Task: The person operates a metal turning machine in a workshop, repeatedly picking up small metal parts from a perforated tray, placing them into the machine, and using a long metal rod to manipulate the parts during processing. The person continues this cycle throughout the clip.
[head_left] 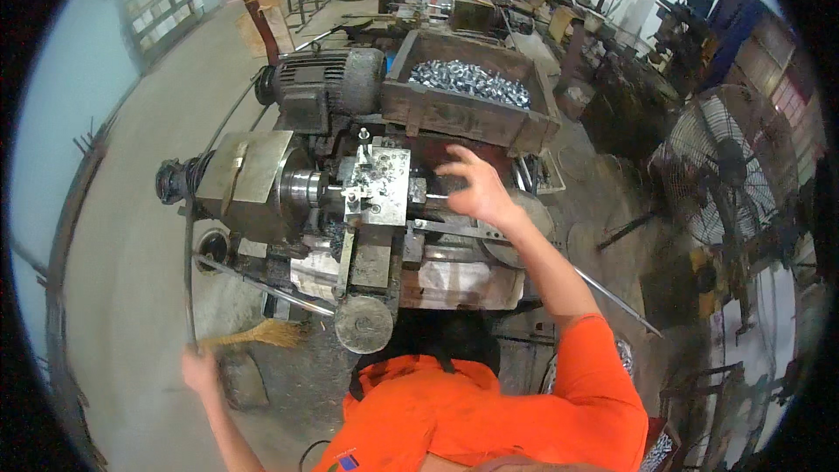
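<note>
On the left, my left hand [201, 371] is closed around the lower end of a long dark bar [190, 280] that runs up beside the lathe-like machine's headstock [249, 179]. My right hand [479, 188] is over the right side of the machine, fingers apart and curved. Its thumb side is near a thin metal rod [436, 197] that sticks out of the tool block [383, 185]; whether they touch I cannot tell. A shiny round chuck [306, 187] faces the block from the left. Below the block, a lever arm [346, 262] leads to a round disc weight [364, 324].
Behind the machine are a ribbed motor [328, 79] and a wooden box [472, 118] of small shiny metal parts [468, 80]. A standing fan [730, 162] is at the right. A long rod [620, 301] slants out on the right. A straw broom [262, 333] lies at lower left.
</note>
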Available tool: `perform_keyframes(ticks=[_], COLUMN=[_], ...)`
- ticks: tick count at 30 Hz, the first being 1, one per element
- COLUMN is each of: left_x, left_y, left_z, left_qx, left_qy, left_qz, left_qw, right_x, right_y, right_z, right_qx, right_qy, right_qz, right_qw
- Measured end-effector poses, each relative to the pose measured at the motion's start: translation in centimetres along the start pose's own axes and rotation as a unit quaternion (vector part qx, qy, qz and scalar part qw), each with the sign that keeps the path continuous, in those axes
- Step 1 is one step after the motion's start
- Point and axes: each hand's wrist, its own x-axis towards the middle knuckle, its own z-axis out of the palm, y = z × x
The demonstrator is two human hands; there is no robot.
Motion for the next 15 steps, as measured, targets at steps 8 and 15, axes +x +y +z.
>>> perform_keyframes(ticks=[8, 15], left_x=[-0.7, 1.3], left_y=[10.8, 20.4], left_z=[-5.2, 4.9], left_qx=[-0.235, -0.221], left_qy=[-0.083, -0.183], left_qz=[0.338, 0.435], left_qw=[0.907, 0.853], right_x=[-15.2, -26.4], right_y=[4.0, 2.0], right_z=[-5.1, -12.2], right_qx=[0.060, 0.019], right_qy=[0.007, 0.061], right_qz=[0.301, 0.436], right_qw=[0.952, 0.898])
